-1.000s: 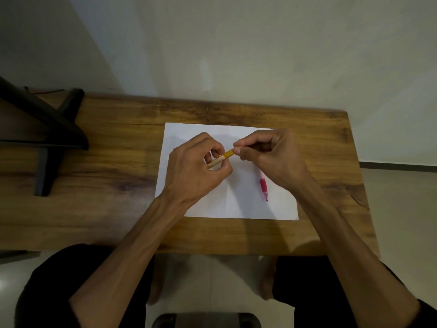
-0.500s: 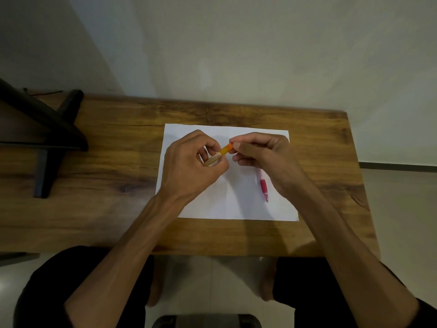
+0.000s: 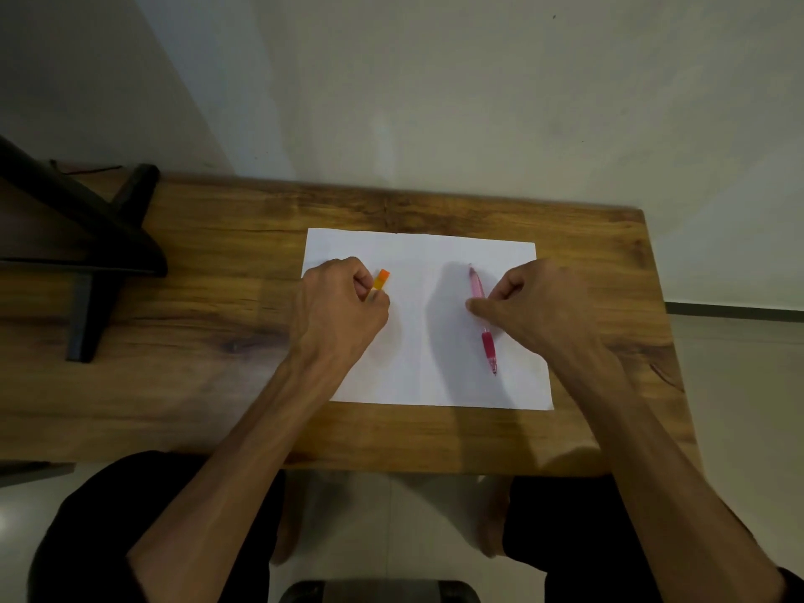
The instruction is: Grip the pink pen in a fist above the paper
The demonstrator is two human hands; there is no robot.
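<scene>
Gripping orange strip [image 3: 381, 280], left hand [image 3: 337, 306]; right hand [image 3: 528, 306] over pink pen [image 3: 482, 317] (on paper [image 3: 417, 254]).

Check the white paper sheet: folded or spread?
Spread. The white paper sheet lies flat and open on the wooden table, all four edges visible, with a faint centre crease.

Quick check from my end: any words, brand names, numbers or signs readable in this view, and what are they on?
None can be read.
White sheet of paper: blank, no writing.
Pink pen under the right hand: any print too small and blurred to tell.
Small orange-tipped strip held in the left hand: no marking visible.
Wooden table: grain only, no label.
</scene>
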